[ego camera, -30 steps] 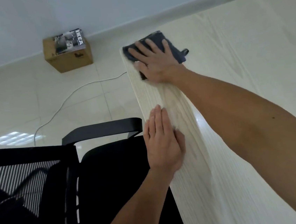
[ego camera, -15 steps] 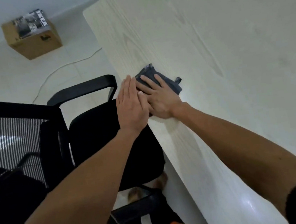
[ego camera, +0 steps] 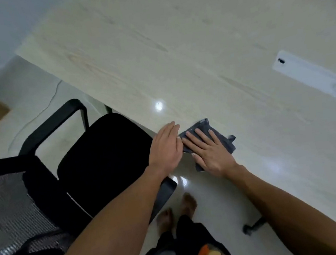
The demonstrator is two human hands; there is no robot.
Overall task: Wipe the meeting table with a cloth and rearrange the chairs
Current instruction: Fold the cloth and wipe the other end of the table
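Right hand [ego camera: 210,153] flat, fingers straight, pressing the dark cloth [ego camera: 209,137] onto the pale surface [ego camera: 196,51] at its near edge. Left hand [ego camera: 166,148] flat beside it at that edge, grip released. Black chair [ego camera: 103,155] just beside the near edge.

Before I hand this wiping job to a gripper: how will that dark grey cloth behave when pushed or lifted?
The cloth looks soft and floppy: it lies folded flat under the right hand, a small tab sticking out. Lifted by one corner it would probably droop and unfold. Pushed under a flat palm it should slide easily, since the table looks smooth and glossy, though an edge might bunch.
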